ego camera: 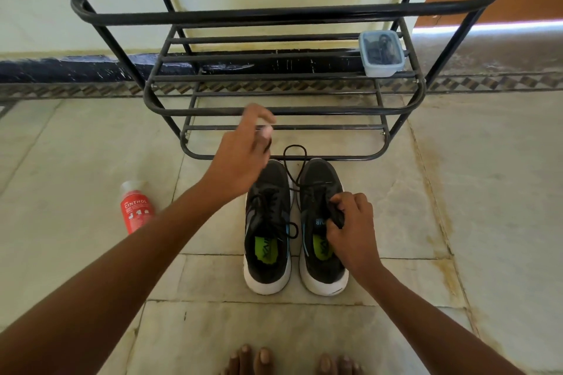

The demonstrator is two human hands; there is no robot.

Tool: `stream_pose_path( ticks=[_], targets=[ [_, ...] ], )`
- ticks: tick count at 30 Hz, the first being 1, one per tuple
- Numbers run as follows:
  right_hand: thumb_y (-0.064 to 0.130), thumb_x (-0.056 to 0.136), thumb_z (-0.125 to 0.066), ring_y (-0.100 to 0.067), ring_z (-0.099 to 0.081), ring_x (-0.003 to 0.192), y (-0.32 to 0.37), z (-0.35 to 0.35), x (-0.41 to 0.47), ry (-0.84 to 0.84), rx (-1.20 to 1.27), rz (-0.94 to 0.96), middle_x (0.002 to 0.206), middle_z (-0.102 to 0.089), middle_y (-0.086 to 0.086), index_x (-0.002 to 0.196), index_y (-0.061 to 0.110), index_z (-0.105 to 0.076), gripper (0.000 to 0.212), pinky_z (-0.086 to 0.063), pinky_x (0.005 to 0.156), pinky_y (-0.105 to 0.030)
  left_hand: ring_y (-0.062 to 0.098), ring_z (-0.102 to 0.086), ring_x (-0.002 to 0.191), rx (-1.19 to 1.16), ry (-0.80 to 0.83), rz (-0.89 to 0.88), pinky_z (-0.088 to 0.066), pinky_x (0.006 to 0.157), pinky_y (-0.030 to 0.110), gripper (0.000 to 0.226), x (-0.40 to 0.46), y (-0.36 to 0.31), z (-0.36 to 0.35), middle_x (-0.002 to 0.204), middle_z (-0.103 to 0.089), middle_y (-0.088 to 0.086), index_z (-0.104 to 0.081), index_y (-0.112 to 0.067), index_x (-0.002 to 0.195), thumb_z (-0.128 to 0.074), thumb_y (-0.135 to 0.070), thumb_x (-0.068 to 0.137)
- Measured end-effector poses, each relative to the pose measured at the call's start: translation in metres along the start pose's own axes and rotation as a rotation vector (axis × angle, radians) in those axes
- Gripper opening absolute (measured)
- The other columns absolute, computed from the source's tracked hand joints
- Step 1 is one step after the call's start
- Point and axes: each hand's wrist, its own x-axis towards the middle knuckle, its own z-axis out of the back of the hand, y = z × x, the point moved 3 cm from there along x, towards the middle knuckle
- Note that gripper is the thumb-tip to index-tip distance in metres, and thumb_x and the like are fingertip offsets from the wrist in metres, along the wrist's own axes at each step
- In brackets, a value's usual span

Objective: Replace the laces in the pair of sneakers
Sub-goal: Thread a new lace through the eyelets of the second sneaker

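Lace (295, 161) loops ahead of the right hand (350, 222), which pinches the right sneaker (323, 222) tongue to steady it, while the left hand (243, 155), fingers curled, pulls the lace end free.

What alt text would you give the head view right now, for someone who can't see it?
Seen from above, a pair of black sneakers stands on a tiled floor before a black metal shoe rack. The right hand grips the right sneaker's tongue while the left hand pulls a black lace upward. A red bottle lies to the left.
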Motion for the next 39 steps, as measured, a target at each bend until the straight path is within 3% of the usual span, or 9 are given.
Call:
stream_pose_path(
  ticks=[2, 5, 9, 15, 18, 21, 26, 33, 39],
  targets=[
    [0.007, 0.079, -0.069, -0.017, -0.046, 0.103, 0.001, 0.0, 0.0, -0.001, -0.034, 0.009, 0.11, -0.047, 0.003, 0.114, 0.025, -0.054, 0.041, -0.052, 0.087, -0.037, 0.014, -0.059, 0.075, 0.55, 0.141, -0.129, -0.054, 0.069, 0.031, 0.026, -0.002, 0.003, -0.01, 0.092, -0.06, -0.002, -0.056, -0.019, 0.131, -0.046, -0.026, 0.109],
    [0.009, 0.081, -0.068, -0.018, -0.047, 0.099, 0.003, -0.001, 0.0, -0.029, -0.084, 0.023, 0.109, -0.05, 0.001, 0.114, 0.023, -0.055, 0.038, -0.053, 0.084, -0.041, 0.018, -0.062, 0.092, 0.822, 0.369, -0.064, -0.055, 0.08, 0.038, 0.026, -0.01, 0.016, -0.029, 0.103, -0.061, -0.002, -0.071, -0.019, 0.108, -0.057, -0.04, 0.103],
    [0.013, 0.081, -0.069, -0.019, -0.048, 0.095, 0.005, -0.003, 0.0, -0.058, -0.148, 0.026, 0.107, -0.051, -0.001, 0.113, 0.021, -0.056, 0.035, -0.054, 0.079, -0.044, 0.009, -0.06, 0.088, 0.551, 0.432, 0.005, -0.05, 0.089, 0.04, 0.02, -0.016, 0.026, -0.037, 0.088, -0.068, -0.012, -0.078, -0.026, 0.094, -0.069, -0.043, 0.095],
    [0.06, 0.092, -0.048, -0.017, -0.046, 0.106, 0.01, 0.008, 0.004, -0.079, -0.059, 0.066, 0.112, -0.051, 0.002, 0.112, 0.026, -0.057, 0.041, -0.043, 0.087, -0.038, 0.011, -0.044, 0.111, 0.761, 0.44, -0.045, -0.03, 0.098, 0.045, 0.022, -0.019, 0.028, -0.046, 0.104, -0.053, -0.014, -0.076, -0.031, 0.096, -0.062, -0.048, 0.098],
    [0.046, 0.099, -0.05, -0.02, -0.043, 0.114, 0.021, 0.016, 0.025, -0.08, -0.001, 0.137, 0.119, -0.049, -0.001, 0.121, 0.024, -0.058, 0.032, -0.043, 0.094, -0.04, 0.013, -0.043, 0.115, 0.789, 0.403, -0.062, -0.036, 0.1, 0.049, 0.029, -0.019, 0.03, -0.047, 0.111, -0.052, -0.012, -0.075, -0.031, 0.09, -0.059, -0.055, 0.097],
    [0.033, 0.095, -0.066, -0.027, -0.039, 0.123, 0.03, 0.016, 0.06, 0.034, -0.254, 0.133, 0.128, -0.045, -0.006, 0.125, 0.025, -0.061, 0.031, -0.044, 0.099, -0.045, 0.014, -0.049, 0.115, 0.703, 0.317, -0.062, -0.041, 0.1, 0.048, 0.025, -0.015, 0.029, -0.051, 0.111, -0.056, -0.011, -0.074, -0.028, 0.09, -0.061, -0.049, 0.098],
    [0.023, 0.093, -0.072, -0.027, -0.036, 0.127, 0.036, 0.012, 0.08, 0.209, -0.398, 0.138, 0.13, -0.046, -0.002, 0.1, 0.022, -0.068, 0.009, -0.037, 0.097, -0.041, 0.015, -0.061, 0.103, 0.526, 0.188, -0.082, -0.052, 0.093, 0.042, 0.01, -0.007, 0.028, -0.063, 0.105, -0.065, -0.007, -0.072, -0.025, 0.104, -0.068, -0.027, 0.095],
    [0.017, 0.095, -0.065, -0.017, -0.058, 0.089, 0.032, 0.034, 0.059, -0.007, -0.009, 0.218, 0.09, -0.062, 0.005, 0.086, 0.03, -0.06, 0.016, -0.05, 0.082, -0.053, 0.012, -0.069, 0.097, 0.248, 0.16, -0.003, -0.057, 0.087, 0.035, 0.042, 0.006, 0.023, -0.089, 0.109, -0.075, -0.005, -0.061, -0.02, 0.13, -0.077, -0.02, 0.091],
    [0.008, 0.094, -0.068, -0.004, -0.058, 0.081, 0.03, 0.05, 0.046, -0.105, 0.141, 0.239, 0.086, -0.065, 0.007, 0.091, 0.017, -0.069, 0.009, -0.048, 0.075, -0.021, 0.005, -0.068, 0.081, 0.15, 0.142, -0.053, -0.053, 0.077, 0.022, 0.01, 0.009, 0.022, -0.101, 0.087, -0.073, -0.006, -0.075, -0.015, 0.102, -0.075, -0.017, 0.092]
  ],
)
